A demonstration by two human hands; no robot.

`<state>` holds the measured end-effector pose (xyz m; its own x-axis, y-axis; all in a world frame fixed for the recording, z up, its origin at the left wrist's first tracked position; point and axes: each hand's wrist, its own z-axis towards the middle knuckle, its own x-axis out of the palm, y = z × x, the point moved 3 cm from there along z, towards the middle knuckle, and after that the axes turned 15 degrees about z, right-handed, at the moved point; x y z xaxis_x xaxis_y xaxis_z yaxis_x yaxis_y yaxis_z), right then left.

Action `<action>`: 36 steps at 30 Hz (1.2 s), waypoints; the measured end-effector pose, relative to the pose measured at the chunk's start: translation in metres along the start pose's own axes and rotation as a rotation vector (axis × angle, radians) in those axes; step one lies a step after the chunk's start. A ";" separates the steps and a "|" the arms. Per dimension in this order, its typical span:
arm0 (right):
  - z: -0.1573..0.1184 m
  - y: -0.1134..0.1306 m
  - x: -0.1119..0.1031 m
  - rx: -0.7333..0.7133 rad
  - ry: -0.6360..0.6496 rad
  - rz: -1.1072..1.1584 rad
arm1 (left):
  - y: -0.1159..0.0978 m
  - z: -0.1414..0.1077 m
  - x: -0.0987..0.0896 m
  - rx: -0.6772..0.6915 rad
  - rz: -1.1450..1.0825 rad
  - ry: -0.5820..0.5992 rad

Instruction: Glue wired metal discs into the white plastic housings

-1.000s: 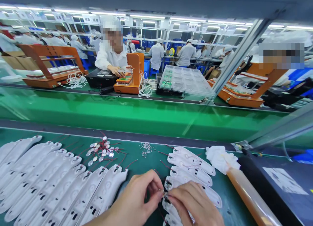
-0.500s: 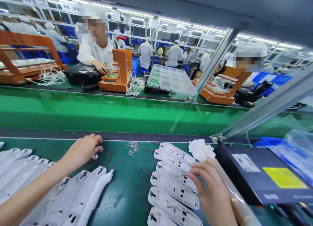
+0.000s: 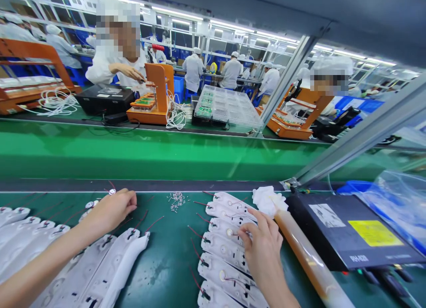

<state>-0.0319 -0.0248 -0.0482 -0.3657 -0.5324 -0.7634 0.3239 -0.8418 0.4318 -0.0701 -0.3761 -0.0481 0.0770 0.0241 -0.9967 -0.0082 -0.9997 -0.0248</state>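
Note:
My right hand is over a column of white plastic shells at the right. Its thumb and index finger are pinched beside a small round disc lying on one shell, apparently on the disc's thin wire. My left hand hovers at the back left with its fingers curled; what they hold, if anything, is hidden. Close by it lie small discs with red wires. More white shells lie in a row beneath my left forearm, red wires sticking out of their far ends.
Small loose parts are heaped between the hands. Crumpled white tissue, a brown-and-clear roll and a black box stand at the right. Beyond the green barrier, co-workers sit near orange fixtures.
My right hand has moved left, its pinch now beside a disc on a shell. My left hand has shifted slightly, and the disc below its fingertips no longer shows there. The view has moved slightly.

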 end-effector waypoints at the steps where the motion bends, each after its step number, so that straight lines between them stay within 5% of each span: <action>1: 0.000 0.000 0.001 0.005 0.001 0.001 | -0.001 0.000 -0.001 0.009 -0.018 -0.013; 7: -0.002 0.001 0.000 0.023 0.006 0.016 | -0.008 0.003 -0.016 -0.027 -0.180 -0.113; 15: -0.004 0.010 -0.004 -0.125 0.065 0.004 | -0.027 0.008 -0.047 -0.194 -0.607 -0.257; 21: -0.005 0.010 -0.001 -0.136 0.112 -0.053 | -0.047 0.018 -0.048 -0.196 -1.070 0.060; 26: -0.005 0.020 -0.014 -0.050 0.091 0.160 | -0.084 -0.004 -0.047 -0.033 -1.234 0.260; 31: -0.004 0.028 -0.027 0.063 0.163 0.772 | -0.130 -0.037 -0.033 0.146 -1.018 0.441; 36: -0.002 0.035 -0.033 0.046 0.216 0.983 | -0.152 -0.059 -0.028 0.235 -0.843 0.476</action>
<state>-0.0067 -0.0361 -0.0092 0.2136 -0.9686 -0.1272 0.3611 -0.0427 0.9316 -0.0120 -0.2253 -0.0114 0.5403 0.6672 -0.5128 0.0397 -0.6290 -0.7764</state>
